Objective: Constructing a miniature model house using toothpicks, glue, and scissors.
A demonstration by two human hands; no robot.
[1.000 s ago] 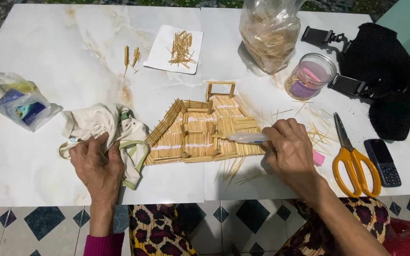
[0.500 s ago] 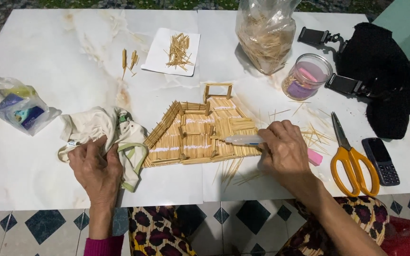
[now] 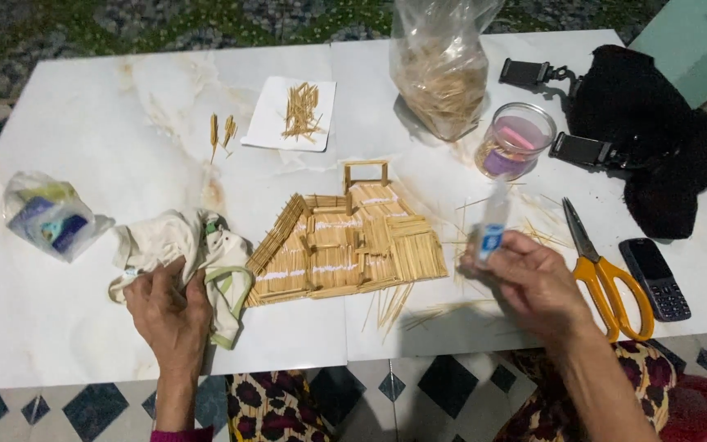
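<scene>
Far left on the white marble table (image 3: 83, 344): a small plastic bag (image 3: 47, 217) of packets, untouched. Next to it, left hand (image 3: 165, 311) resting palm-down on a crumpled cream cloth (image 3: 190, 250), fingers bent and pressing the fabric, not closed round anything else. Just right of the cloth, lying flat on the table: the matchstick house panel (image 3: 345, 245), stick rows with pale glue lines across them, a small stick frame at its top edge, loose sticks (image 3: 390, 303) fanned out below. Behind, a white card (image 3: 276, 123) with a heap of sticks and a clear bag of sticks (image 3: 443, 74).

Right of the panel, lifted clear of it: right hand (image 3: 533, 282), fingers curled shut round a small glue tube (image 3: 493, 225), blurred, nozzle end upward. Looks like a pause between glue lines. Next move likely calls for tipping the nozzle down onto a stick row with a light squeeze. Further right: glass jar (image 3: 517, 139), orange-handled scissors (image 3: 603, 270), a phone (image 3: 655, 278), a black bag (image 3: 648, 123).
</scene>
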